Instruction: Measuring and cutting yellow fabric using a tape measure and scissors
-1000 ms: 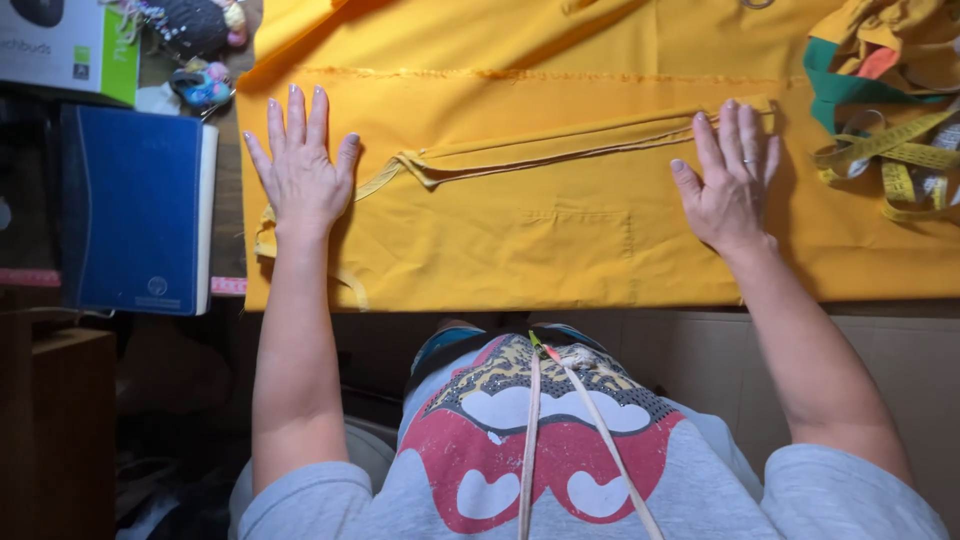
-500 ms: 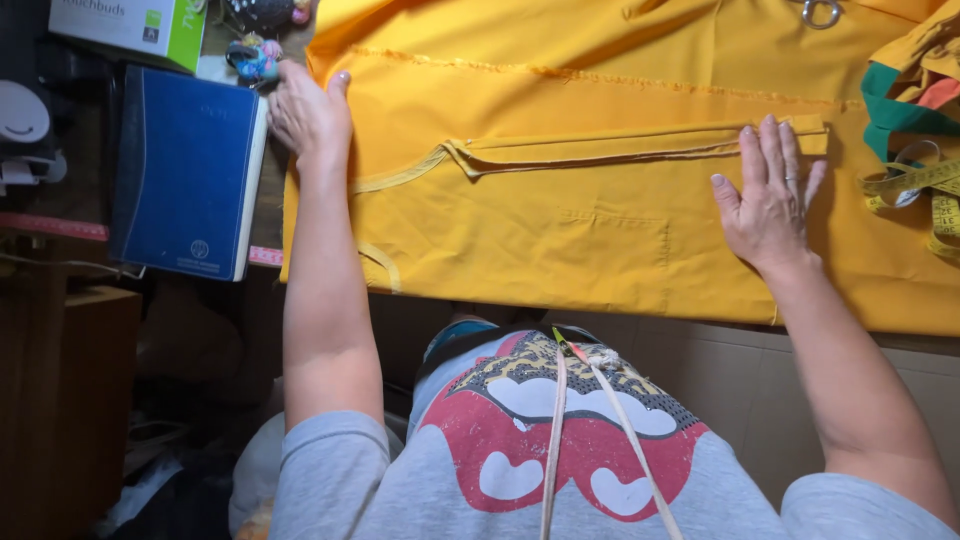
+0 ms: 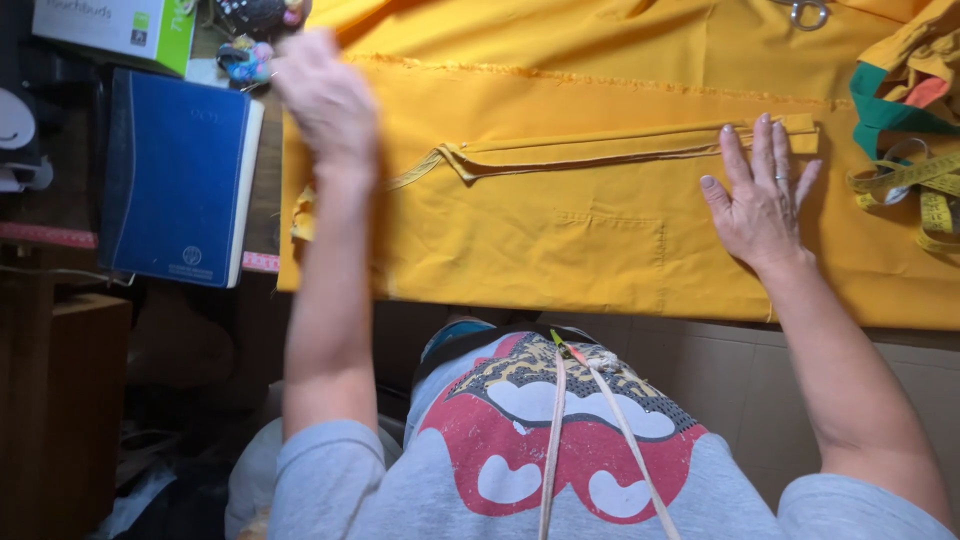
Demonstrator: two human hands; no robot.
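A large piece of yellow fabric (image 3: pixel 560 230) lies spread over the table, with a folded yellow strip (image 3: pixel 600 150) across its middle. My right hand (image 3: pixel 760 195) rests flat on the fabric with fingers spread, fingertips at the strip's right end. My left hand (image 3: pixel 325 100) is blurred, raised over the fabric's upper left corner near a small colourful object (image 3: pixel 245 60); it appears to hold nothing.
A blue notebook (image 3: pixel 180 175) lies left of the fabric, with a white and green box (image 3: pixel 115 25) behind it. A yellow measuring tape (image 3: pixel 915 195) and green cloth (image 3: pixel 885 110) sit at the right. Scissor handles (image 3: pixel 800 12) show at the top.
My left hand lifted off the fabric's left part and moved away from me toward the upper left corner. My right hand stayed flat on the fabric.
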